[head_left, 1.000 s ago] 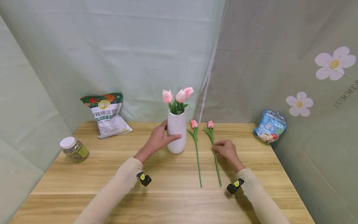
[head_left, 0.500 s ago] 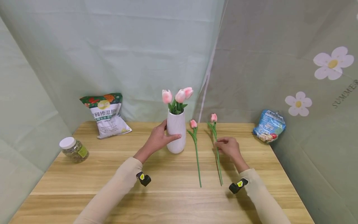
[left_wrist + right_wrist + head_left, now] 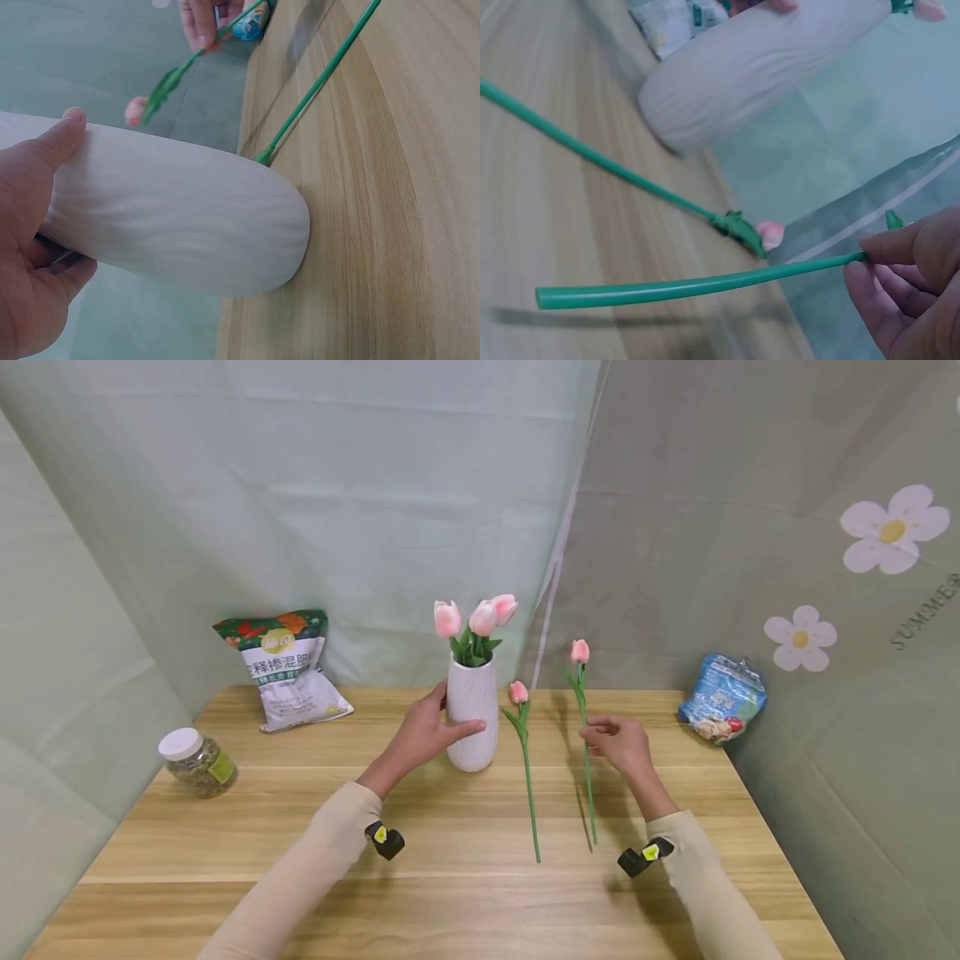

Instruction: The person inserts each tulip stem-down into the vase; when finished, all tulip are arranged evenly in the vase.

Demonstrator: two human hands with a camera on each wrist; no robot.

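Observation:
A white ribbed vase (image 3: 472, 714) stands upright on the table with several pink tulips (image 3: 483, 617) in its mouth. My left hand (image 3: 429, 731) grips its side, thumb across the front and fingers behind it. Between thumb and fingertips, my right hand (image 3: 621, 745) pinches the green stem of another pink tulip (image 3: 587, 785), bloom upward. In the right wrist view, the lower end of this stem (image 3: 697, 286) hangs over the table with its shadow beneath. One more tulip (image 3: 528, 768) lies on the wood between the vase and my right hand.
At the back left a white and green printed bag (image 3: 288, 672) leans on the cloth wall. A lidded jar (image 3: 198, 762) sits at the left edge of the table (image 3: 315, 893). A blue packet (image 3: 723, 697) lies in the back right corner.
My right hand has lifted its tulip off the table and moved slightly up and to the right. The left hand and the vase have stayed in place.

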